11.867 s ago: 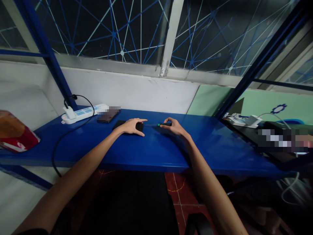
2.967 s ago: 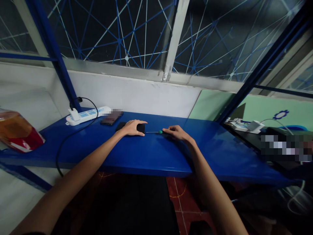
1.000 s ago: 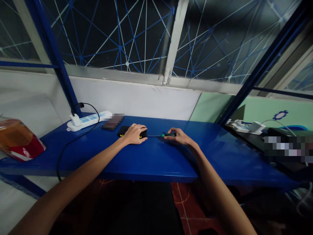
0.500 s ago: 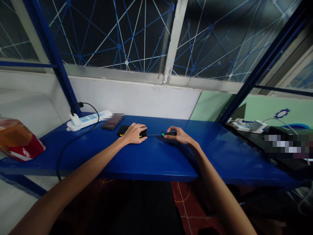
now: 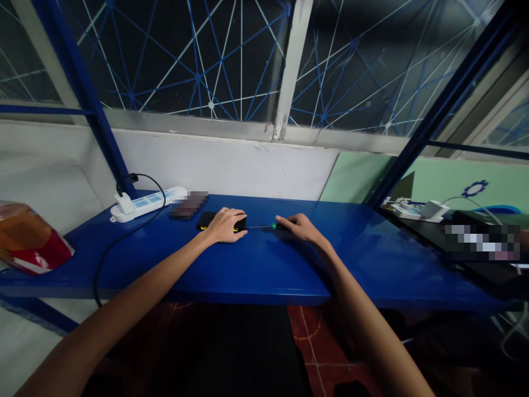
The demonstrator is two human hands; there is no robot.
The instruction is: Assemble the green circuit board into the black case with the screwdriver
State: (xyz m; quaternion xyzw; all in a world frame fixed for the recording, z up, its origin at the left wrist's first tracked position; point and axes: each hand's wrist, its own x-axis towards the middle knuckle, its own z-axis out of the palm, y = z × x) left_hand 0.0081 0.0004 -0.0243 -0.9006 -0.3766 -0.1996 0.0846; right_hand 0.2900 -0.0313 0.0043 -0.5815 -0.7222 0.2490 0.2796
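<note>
A flat black case with yellow along its near side [image 5: 205, 222] lies on the blue desk. My left hand [image 5: 225, 225] rests over its right part, thumb at the near side and fingers across the top, holding it down. To the right, my right hand [image 5: 303, 226] is closed around the handle of a screwdriver [image 5: 273, 226], which has a green collar and a thin metal shaft. The shaft lies nearly level above the desk and points left, its tip by the case's right end. Whether the tip touches the case I cannot tell. Most of the handle is hidden by my fingers.
A white power strip [image 5: 151, 203] with a black cable [image 5: 124, 236] stands behind on the left, beside a dark blurred flat object [image 5: 189, 205]. A red and orange package [image 5: 35, 238] sits at the far left. Black equipment and a white charger [image 5: 433, 210] occupy the right end.
My right hand's fingers have shifted on the screwdriver handle, the index finger now lying straighter along it. My left hand and the case stay put. The view has moved slightly.
</note>
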